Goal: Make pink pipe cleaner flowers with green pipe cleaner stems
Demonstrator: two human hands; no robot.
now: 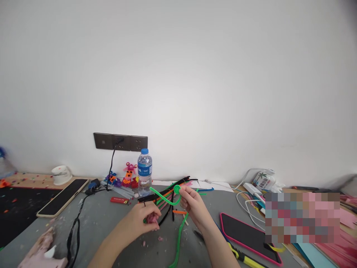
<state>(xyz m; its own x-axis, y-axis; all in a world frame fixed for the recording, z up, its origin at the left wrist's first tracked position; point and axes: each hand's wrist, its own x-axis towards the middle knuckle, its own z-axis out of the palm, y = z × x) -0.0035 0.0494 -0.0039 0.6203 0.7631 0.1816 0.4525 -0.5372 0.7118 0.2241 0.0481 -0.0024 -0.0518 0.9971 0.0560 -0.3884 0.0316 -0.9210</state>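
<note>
My right hand (193,206) pinches a green pipe cleaner (164,197) whose end is coiled into a small spiral at my fingertips; its long tail runs down toward the table's near edge. My left hand (145,219) is closed around a small pink fuzzy piece (152,219) resting low over the grey table (106,227). Just behind both hands lies a bundle of black, orange, pink and green pipe cleaners (170,188).
A water bottle (144,171) stands by the wall near small colourful figures (126,178). A black cable (76,223) runs from the wall socket (120,142). A phone (63,201) lies left, a pink-cased phone (247,238) right, with chargers and paper sheets far right.
</note>
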